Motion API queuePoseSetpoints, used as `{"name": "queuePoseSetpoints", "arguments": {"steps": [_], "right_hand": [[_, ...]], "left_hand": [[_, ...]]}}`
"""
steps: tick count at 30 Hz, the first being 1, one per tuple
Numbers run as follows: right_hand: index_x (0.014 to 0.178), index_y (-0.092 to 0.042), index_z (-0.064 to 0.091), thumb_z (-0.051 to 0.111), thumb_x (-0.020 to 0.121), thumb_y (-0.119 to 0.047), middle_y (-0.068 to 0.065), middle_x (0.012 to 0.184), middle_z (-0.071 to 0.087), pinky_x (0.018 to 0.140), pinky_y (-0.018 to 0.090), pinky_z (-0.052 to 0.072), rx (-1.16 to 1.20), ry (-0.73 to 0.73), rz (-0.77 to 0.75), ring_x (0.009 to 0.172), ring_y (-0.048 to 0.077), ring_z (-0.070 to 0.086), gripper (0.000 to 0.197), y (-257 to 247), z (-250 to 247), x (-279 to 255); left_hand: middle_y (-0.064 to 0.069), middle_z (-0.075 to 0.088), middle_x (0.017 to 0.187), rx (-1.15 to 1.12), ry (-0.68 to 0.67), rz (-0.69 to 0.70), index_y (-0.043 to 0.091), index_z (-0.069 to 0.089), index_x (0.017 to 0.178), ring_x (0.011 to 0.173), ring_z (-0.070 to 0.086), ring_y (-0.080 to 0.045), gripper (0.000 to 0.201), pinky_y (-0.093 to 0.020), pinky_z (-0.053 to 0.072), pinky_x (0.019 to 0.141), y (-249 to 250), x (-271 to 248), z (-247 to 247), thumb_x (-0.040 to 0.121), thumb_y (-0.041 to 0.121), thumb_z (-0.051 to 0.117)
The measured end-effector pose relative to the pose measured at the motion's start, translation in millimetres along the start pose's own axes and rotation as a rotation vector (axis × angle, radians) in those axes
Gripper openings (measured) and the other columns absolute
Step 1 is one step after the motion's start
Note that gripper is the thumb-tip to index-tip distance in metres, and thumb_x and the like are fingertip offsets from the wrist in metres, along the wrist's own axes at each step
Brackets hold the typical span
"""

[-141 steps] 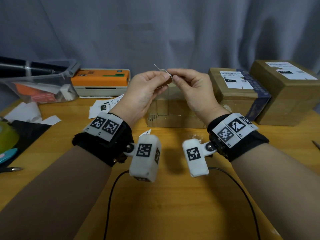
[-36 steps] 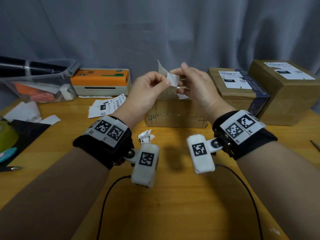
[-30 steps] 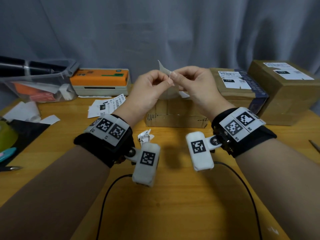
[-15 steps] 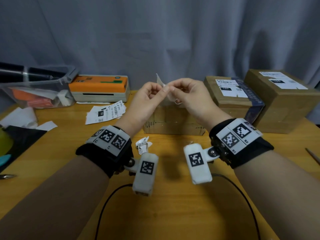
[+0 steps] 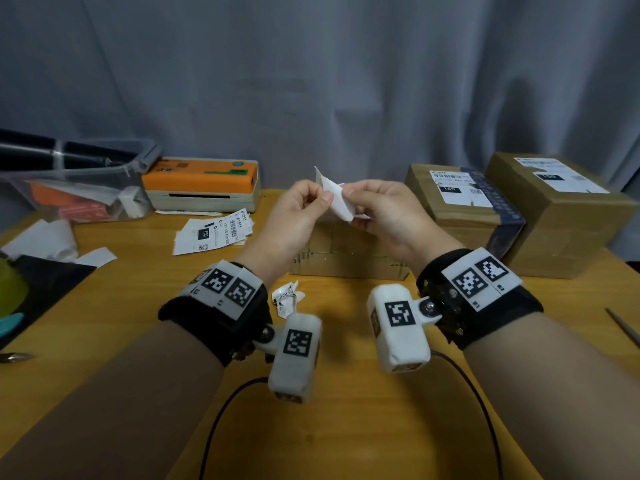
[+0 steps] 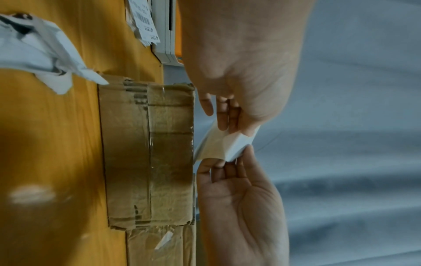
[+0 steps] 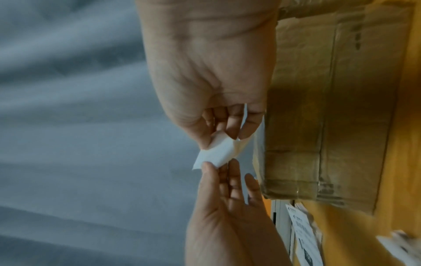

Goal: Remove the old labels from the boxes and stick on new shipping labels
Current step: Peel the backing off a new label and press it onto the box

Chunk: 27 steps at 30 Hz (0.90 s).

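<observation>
White label (image 5: 337,199) held in the air above the low cardboard box (image 5: 349,261), pinched at opposite edges by left hand (image 5: 294,220) and right hand (image 5: 388,216) (thumb against fingertips); table (image 5: 346,427) beneath.

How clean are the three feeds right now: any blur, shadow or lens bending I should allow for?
Head view: sharp at centre, dim even light, wide-angle bending at the edges; the label between both hands is readable as a shape only. Left wrist view: rotated sideways, hand shadow on the cardboard box, crumpled paper soft with blur. Right wrist view: rotated sideways, softer, bottom right corner smeared.
</observation>
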State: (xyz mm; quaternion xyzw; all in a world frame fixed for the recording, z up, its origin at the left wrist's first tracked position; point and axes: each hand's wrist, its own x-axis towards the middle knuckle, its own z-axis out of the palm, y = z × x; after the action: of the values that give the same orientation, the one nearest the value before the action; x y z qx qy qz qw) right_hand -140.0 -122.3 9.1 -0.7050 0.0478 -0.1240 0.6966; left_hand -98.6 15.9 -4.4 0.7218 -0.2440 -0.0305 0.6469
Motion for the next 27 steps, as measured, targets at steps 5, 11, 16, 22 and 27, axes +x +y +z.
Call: {"name": "queuePoseSetpoints", "arguments": {"steps": [5, 11, 16, 22, 27], "right_hand": [[0.097, 0.002, 0.069, 0.062, 0.089, -0.022, 0.009, 0.079, 0.067, 0.069, 0.031, 0.05, -0.074, -0.068, -0.048, 0.077, 0.019, 0.062, 0.026, -7.4, -2.1, -4.8], [0.081, -0.012, 0.072, 0.07, 0.083, -0.013, 0.0, 0.074, 0.071, 0.064, 0.021, 0.052, -0.167, -0.023, -0.16, 0.069, 0.008, 0.066, 0.002, -7.1, -1.9, -2.9], [0.074, -0.017, 0.071, 0.07, 0.083, -0.017, 0.001, 0.072, 0.07, 0.061, 0.025, 0.051, -0.163, -0.021, -0.11, 0.07, 0.014, 0.064, 0.009, -7.1, -2.9, -0.8], [0.076, -0.019, 0.07, 0.066, 0.086, -0.021, -0.007, 0.069, 0.069, 0.062, 0.029, 0.05, -0.104, 0.014, -0.04, 0.072, 0.015, 0.062, 0.011, -4.8, -2.3, -1.6], [0.078, -0.022, 0.068, 0.064, 0.088, -0.018, 0.002, 0.081, 0.068, 0.066, 0.029, 0.049, -0.226, 0.045, -0.19, 0.079, 0.016, 0.061, 0.012, -6.4, 4.0, -3.4]], "left_hand": [[-0.016, 0.064, 0.104, 0.057, -0.038, 0.037, 0.007, 0.061, 0.103, 0.102, 0.06, -0.029, 0.018, -0.034, 0.048, 0.091, -1.7, -6.6, 2.7, 0.096, 0.021, 0.05], [0.002, 0.064, 0.086, 0.046, -0.071, 0.116, 0.011, 0.063, 0.092, 0.086, 0.061, -0.008, 0.013, -0.017, 0.049, 0.08, 3.8, -8.1, 4.0, 0.094, 0.016, 0.052], [0.0, 0.06, 0.082, 0.041, -0.055, 0.159, 0.008, 0.061, 0.083, 0.077, 0.056, 0.001, 0.014, -0.006, 0.043, 0.071, 4.7, -6.5, 0.5, 0.093, 0.009, 0.053], [0.002, 0.06, 0.082, 0.017, -0.035, 0.112, 0.016, 0.058, 0.078, 0.081, 0.055, -0.005, 0.017, -0.008, 0.043, 0.073, -0.3, -6.8, -0.9, 0.094, 0.012, 0.052], [-0.004, 0.059, 0.083, -0.012, 0.041, 0.12, 0.002, 0.061, 0.094, 0.076, 0.054, -0.01, 0.025, -0.012, 0.045, 0.069, 4.9, -3.7, 6.7, 0.095, 0.026, 0.053]]}}
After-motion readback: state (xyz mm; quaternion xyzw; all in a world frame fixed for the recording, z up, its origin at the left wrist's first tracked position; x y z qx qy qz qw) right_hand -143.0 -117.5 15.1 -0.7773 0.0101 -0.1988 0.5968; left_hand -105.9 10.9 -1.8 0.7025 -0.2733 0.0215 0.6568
